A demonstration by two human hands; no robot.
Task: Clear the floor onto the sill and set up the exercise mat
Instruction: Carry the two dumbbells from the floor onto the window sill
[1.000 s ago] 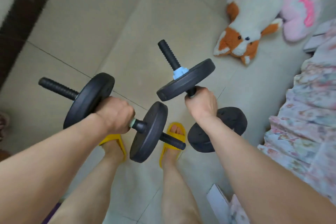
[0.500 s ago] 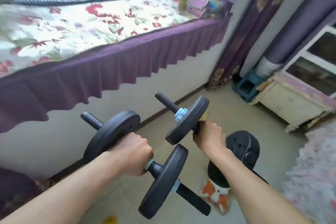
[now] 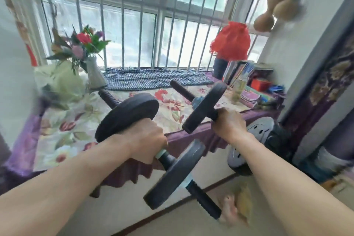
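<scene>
- Since half a second ago your view has swung up from the sill's purple skirt to the barred window, and both weights now ride level with the sill edge instead of below it
- Your left hand [image 3: 142, 140] is wrapped tight round the grip of the black plate-loaded dumbbell with the pale blue collars [image 3: 153, 151]; its far plate hangs over the flowered cloth of the window sill [image 3: 80, 126], its near plate is out over the floor
- Your right hand [image 3: 229, 125] is clenched on the bar of the second black dumbbell [image 3: 206, 108], tilted, with the upper plate above the sill edge and the lower plate hidden partly behind your wrist
- The two dumbbells are close in the middle; judging by the gap, a small inward swing would knock plate on plate
- Set down too near the purple frilled edge [image 3: 191, 140], either bar could roll off toward your foot in the yellow slipper [image 3: 236, 207] below
- The long threaded bar ends point at the grey vase of flowers [image 3: 93, 74] on the left and the clear bottle [image 3: 238, 87] and stacked books [image 3: 241, 72] on the right; I'd expect a tip-over if you slide either weight far back
- The cloth may slip under a rolling plate, so lower, don't drop
- The exercise mat cannot be picked out with certainty from here
</scene>
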